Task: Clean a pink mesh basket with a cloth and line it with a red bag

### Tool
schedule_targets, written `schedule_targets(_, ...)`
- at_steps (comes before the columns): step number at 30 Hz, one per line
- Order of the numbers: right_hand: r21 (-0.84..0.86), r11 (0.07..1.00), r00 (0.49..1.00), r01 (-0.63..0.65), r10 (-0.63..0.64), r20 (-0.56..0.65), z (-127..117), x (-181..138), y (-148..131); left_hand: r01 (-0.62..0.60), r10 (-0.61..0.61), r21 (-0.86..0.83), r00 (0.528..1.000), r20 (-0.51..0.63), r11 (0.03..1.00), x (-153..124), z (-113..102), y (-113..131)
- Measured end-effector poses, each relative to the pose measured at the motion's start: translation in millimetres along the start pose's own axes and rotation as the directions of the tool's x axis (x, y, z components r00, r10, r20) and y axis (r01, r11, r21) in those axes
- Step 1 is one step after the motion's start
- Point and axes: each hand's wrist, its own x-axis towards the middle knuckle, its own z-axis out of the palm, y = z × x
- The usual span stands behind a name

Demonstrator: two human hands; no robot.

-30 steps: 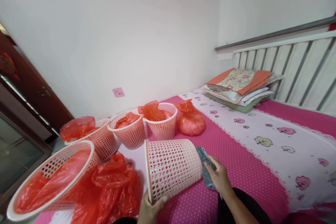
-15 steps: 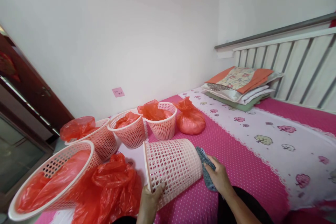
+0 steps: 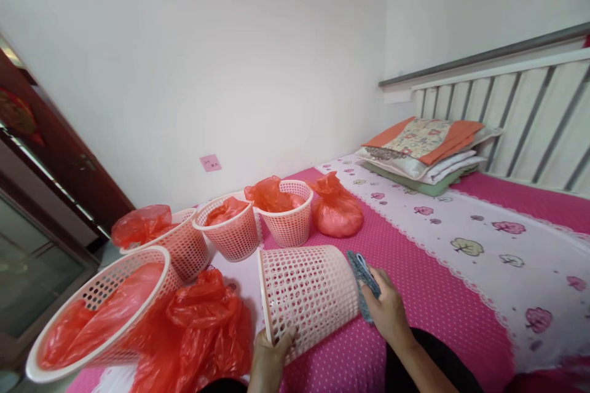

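Observation:
An empty pink mesh basket lies on its side on the pink dotted bedspread. My left hand grips its rim at the bottom, fingers curled over the edge. My right hand presses a grey-blue cloth against the basket's base, fingers closed round the cloth.
A loose red plastic bag lies left of the basket. Several more pink baskets lined with red bags stand behind, one tipped at the near left. A tied red bag sits beyond. Folded bedding rests by the slatted headboard.
My left hand has shifted its grip a little along the basket rim. The right hand and cloth have slid slightly upward on the base. The view drifted a bit.

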Motion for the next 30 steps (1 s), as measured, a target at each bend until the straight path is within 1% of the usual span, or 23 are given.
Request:
schedule_targets(3,-0.098,0.992,0.995,0.074,-0.066,0.074,1.2,0.9,-10.5,-0.02,0.019,0.015,0.999,0.03,1.0,-4.8,-0.2,-3.0)
schedule_targets(5,-0.15,0.985,0.99,0.091,-0.073,0.117,3.8,1.6,-14.2,-0.027,0.027,0.009,1.0,0.009,1.0,-6.8,0.7,-8.0)
schedule_targets(8,-0.178,0.977,0.982,0.117,-0.087,0.165,9.0,2.2,-20.0,-0.058,0.058,-0.004,0.997,-0.05,0.998,-6.2,1.9,-16.7)
schedule_targets(11,-0.181,0.971,0.972,0.156,-0.118,0.205,17.1,1.3,-31.9,-0.044,0.044,0.001,0.998,-0.034,0.999,-4.1,1.2,-18.2)
schedule_targets(15,-0.179,0.966,0.963,0.189,-0.147,0.227,32.4,0.1,-55.2,-0.025,0.024,0.012,1.0,0.02,1.0,-5.1,0.3,-8.9)
schedule_targets(19,-0.185,0.959,0.948,0.215,-0.16,0.274,44.7,2.5,-78.3,-0.028,0.027,0.019,0.999,0.019,0.999,-8.0,1.6,-3.3)
schedule_targets(22,-0.218,0.952,0.938,0.215,-0.14,0.316,49.9,5.5,-96.4,-0.029,0.028,0.008,0.999,0.03,1.0,-7.3,1.5,-4.4)
schedule_targets(26,-0.244,0.94,0.91,0.237,-0.127,0.394,57.3,10.0,-124.0,-0.03,0.03,0.001,0.998,0.055,1.0,-4.0,-0.5,-5.8)
schedule_targets(30,-0.249,0.929,0.877,0.274,-0.134,0.461,67.1,12.9,-154.9,-0.058,0.058,0.001,0.992,0.11,0.998,-2.4,-2.8,-5.5)
